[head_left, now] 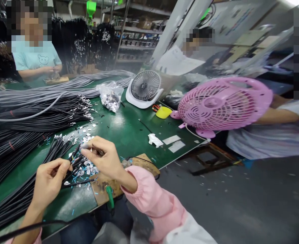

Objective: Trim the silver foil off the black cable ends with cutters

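Note:
My left hand (50, 179) is closed in a pinch on a black cable, whose end with thin coloured wires points up and right between my hands. My right hand (103, 157), in a pink sleeve, is also pinched shut close to that end. Something dark shows inside its curled fingers, too hidden to name. Under my hands lie foil scraps and blue bits (88, 168). A bundle of black cables (14, 203) with stripped ends runs beside my left hand. One loose black cable (79, 183) lies below, its end over a worn wooden board (101, 193).
Thick piles of black cables (32, 120) and grey cables (19, 95) cover the left of the green table (124, 127). Beyond are a plastic bag (110, 96), a white fan (144, 87), yellow tape (164, 112) and a pink fan (215, 105). A green-handled clamp (110, 196) grips the board. Other people sit around.

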Available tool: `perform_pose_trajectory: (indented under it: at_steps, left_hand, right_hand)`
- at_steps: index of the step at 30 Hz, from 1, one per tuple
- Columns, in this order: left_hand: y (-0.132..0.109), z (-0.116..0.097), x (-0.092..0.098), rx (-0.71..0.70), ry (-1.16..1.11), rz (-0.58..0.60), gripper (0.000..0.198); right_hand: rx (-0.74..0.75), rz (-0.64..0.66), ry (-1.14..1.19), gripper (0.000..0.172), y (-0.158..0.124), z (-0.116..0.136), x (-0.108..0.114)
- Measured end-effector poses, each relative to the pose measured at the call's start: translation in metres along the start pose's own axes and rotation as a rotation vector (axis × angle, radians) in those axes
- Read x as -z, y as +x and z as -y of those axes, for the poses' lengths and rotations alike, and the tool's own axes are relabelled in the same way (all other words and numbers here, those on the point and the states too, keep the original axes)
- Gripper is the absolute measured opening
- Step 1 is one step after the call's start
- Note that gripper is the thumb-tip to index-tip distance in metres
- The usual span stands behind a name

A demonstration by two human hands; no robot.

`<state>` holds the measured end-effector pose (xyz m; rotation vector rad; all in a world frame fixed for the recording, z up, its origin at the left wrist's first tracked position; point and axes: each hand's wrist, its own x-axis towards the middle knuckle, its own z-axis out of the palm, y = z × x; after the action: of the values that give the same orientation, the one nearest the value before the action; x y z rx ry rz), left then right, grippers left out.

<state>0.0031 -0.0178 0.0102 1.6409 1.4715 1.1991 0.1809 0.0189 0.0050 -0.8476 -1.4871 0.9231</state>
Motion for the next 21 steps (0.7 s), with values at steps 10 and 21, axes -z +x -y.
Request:
perform_pose_trajectory:
  at_steps: [10, 21]
  left_hand:
    - [-0.003, -0.002, -0.004, 0.018, 0.028, -0.096, 0.029]
    - [-0.001, -0.001, -0.014, 0.036, 0.01, -0.22, 0.022]
  right_hand:
    - [0.224, 0.063, -0.179, 0.012, -0.013, -0.009, -0.004]
    - [0.287, 0.041, -0.248, 0.018, -0.021, -0.011, -0.012]
